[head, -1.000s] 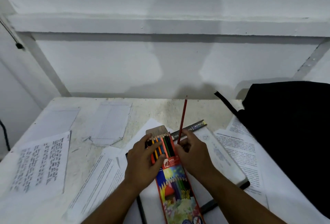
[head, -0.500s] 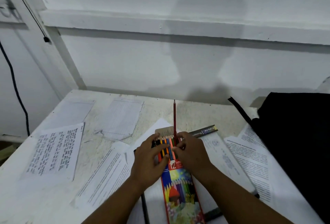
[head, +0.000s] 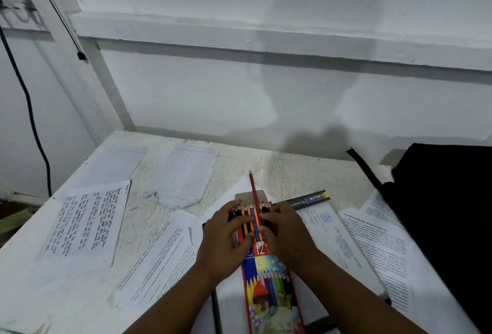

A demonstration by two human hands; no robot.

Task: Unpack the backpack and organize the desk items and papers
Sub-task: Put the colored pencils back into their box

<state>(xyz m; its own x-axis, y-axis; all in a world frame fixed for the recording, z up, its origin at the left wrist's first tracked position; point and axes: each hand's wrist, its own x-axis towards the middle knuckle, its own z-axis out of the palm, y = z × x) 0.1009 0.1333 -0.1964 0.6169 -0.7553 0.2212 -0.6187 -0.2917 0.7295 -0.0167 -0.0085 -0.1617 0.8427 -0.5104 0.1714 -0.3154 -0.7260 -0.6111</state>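
A colourful box of coloured pencils (head: 269, 283) lies lengthwise on the papers in front of me, its flap open at the far end. My left hand (head: 226, 240) holds the box's open end, fingers across the row of pencils. My right hand (head: 286, 235) pinches a red pencil (head: 253, 190) that sticks out of the box, tip pointing away from me. The black backpack (head: 442, 222) sits at the right of the desk.
Printed and handwritten sheets (head: 85, 223) are scattered over the white desk (head: 239, 166). A dark book spine (head: 308, 199) lies beyond my right hand. A black cable (head: 29, 110) hangs on the wall at left.
The red pencil has slid further down into the box and now leans slightly left. My hands have stayed on the box's open end. The camera has turned left.
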